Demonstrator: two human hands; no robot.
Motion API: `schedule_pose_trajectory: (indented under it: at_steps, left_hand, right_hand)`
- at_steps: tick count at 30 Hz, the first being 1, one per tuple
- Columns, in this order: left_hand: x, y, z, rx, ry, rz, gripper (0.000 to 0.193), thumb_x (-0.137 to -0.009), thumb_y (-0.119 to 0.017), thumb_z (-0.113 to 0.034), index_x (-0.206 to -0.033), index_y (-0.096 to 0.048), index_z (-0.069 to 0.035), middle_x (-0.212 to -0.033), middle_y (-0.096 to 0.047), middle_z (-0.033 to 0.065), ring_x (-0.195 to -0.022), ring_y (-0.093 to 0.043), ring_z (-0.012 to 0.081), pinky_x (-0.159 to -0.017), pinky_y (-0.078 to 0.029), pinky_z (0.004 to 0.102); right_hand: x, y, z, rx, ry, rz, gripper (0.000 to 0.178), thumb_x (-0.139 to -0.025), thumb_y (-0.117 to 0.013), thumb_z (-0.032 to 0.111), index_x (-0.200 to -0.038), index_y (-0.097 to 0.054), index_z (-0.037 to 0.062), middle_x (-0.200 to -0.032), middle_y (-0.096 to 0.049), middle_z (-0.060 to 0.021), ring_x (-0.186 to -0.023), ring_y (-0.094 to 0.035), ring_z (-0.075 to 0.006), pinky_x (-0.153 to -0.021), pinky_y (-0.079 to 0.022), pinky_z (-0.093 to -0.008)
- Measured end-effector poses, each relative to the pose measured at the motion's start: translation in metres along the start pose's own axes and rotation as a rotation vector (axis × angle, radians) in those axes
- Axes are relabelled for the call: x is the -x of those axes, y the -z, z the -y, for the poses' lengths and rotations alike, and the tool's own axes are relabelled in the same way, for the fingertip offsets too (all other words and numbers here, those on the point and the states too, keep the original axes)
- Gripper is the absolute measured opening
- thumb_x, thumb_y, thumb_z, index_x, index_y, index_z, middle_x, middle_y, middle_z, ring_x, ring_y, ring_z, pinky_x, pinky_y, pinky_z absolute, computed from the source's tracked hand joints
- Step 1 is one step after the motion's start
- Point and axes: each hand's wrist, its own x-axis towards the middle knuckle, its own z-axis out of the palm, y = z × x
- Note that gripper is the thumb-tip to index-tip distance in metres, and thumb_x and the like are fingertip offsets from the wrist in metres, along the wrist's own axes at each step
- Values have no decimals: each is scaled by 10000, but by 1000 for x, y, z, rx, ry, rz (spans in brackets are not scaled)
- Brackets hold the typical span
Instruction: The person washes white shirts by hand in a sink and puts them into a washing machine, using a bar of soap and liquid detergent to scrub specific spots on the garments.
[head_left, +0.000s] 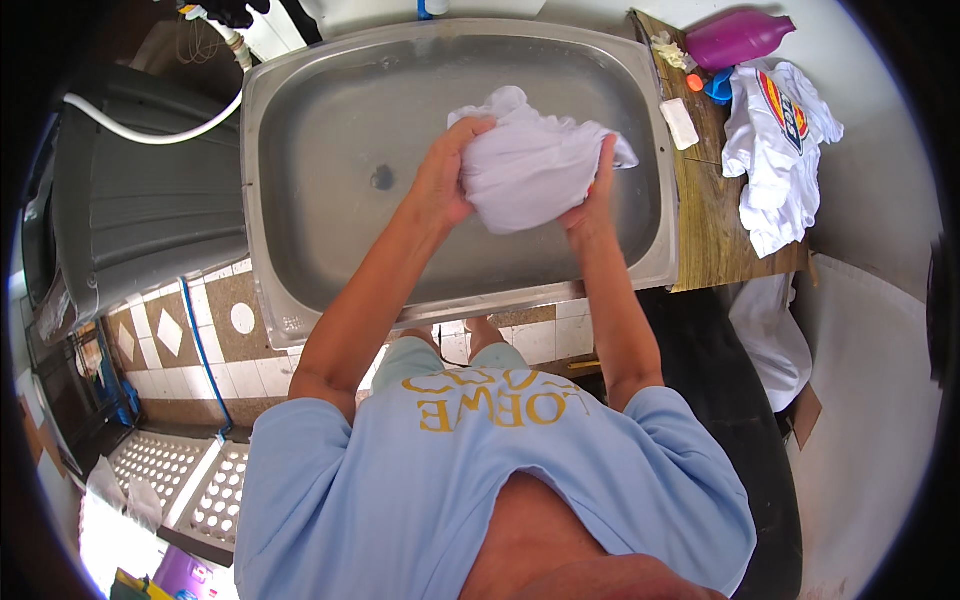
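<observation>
A bunched white cloth garment (pixel 535 170) is held up over the metal sink (pixel 300 250), gathered into a rounded bundle. My left hand (pixel 447 172) grips its left side, thumb and fingers curled on the fabric. On the other side my right hand (pixel 592 198) clasps the bundle, with some of its fingers hidden behind the cloth. A bit of red shows on the fabric beside that hand. Under the bundle, the basin looks cloudy, and a dark round spot like a drain is visible left of centre.
Right of the sink, a wooden counter (pixel 715 245) bears a white shirt with a coloured print (pixel 785 150), a white soap bar (pixel 680 124), a purple bottle (pixel 740 38) and a blue cap-like piece (pixel 719 87). A white hose (pixel 150 138) curves in at left, above a dark ribbed plastic surface (pixel 150 200).
</observation>
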Motion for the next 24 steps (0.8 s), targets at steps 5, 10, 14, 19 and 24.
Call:
schedule_pose_trajectory:
  at_steps: [5, 10, 14, 19, 24]
  left_hand:
    - [13, 6, -8, -78, -42, 39, 551, -788, -676, -356, -1191, -497, -26, -1157, -551, 138, -1080, -545, 254, -933, -452, 429]
    - [4, 61, -13, -83, -58, -35, 675, -828, -632, -486, -1288, -442, -32, -1269, -511, 137, -1154, -521, 241, -984, -429, 392]
    - [3, 66, -20, 151, 93, 165, 735, -823, -626, -518, -1330, -416, -29, -1293, -519, 118, -1127, -550, 228, -970, -446, 390]
    - [21, 50, -29, -99, -182, 16, 510, -786, -733, -287, -1175, -535, -23, -1114, -619, 121, -993, -618, 224, -882, -499, 368]
    - [16, 41, -30, -700, -694, 61, 266, -725, -736, -111, -957, -628, -38, -969, -658, 65, -864, -628, 173, -771, -510, 328]
  right_hand:
    - [-18, -4, -34, -131, 72, 96, 719, -830, -458, 671, -1247, -484, 86, -1191, -548, -121, -1131, -513, -296, -976, -420, -438]
    - [-13, -44, -35, -73, 199, 111, 595, -869, -500, 558, -1217, -497, 76, -1208, -538, -141, -1125, -519, -302, -983, -419, -446]
    - [-7, -64, -46, 15, 200, 156, 537, -881, -509, 513, -1195, -515, 77, -1176, -561, -129, -1100, -542, -289, -973, -432, -438]
    - [3, -77, -39, 77, 229, 209, 426, -875, -564, 399, -1132, -540, 61, -1100, -598, -109, -999, -601, -254, -883, -500, -391]
    - [-19, -65, -17, 239, 31, 146, 331, -868, -599, 310, -1077, -581, 55, -1006, -641, -92, -918, -639, -217, -822, -529, -360]
